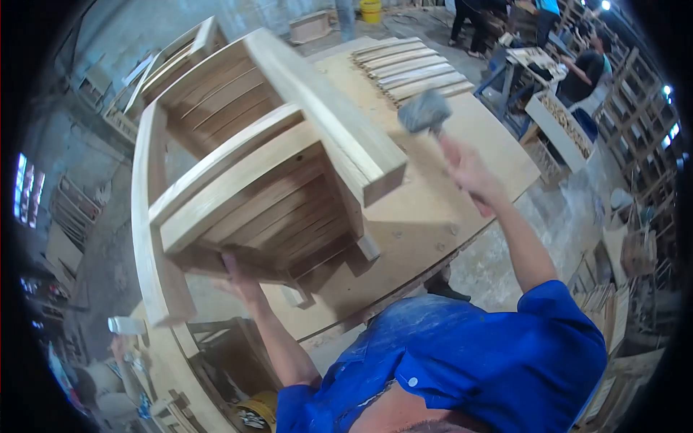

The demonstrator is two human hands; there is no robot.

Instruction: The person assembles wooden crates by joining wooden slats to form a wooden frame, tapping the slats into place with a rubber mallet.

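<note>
A wooden chair frame (238,151) with slatted panels lies tilted on the plywood workbench (426,209). My right hand (469,173) is closed around the handle of a mallet with a dark grey head (424,112), raised over the bench to the right of the frame. The hand and mallet are somewhat blurred. My left hand (242,278) is at the lower edge of the frame, touching it near the slatted panel; its fingers are partly hidden and blurred, so their grip is unclear.
Wooden slats (411,65) lie in a row at the bench's far end. Another wooden frame (170,65) stands behind. A box of small pieces (559,126) and people are at the upper right. A yellow bucket (260,411) and another person are at the lower left.
</note>
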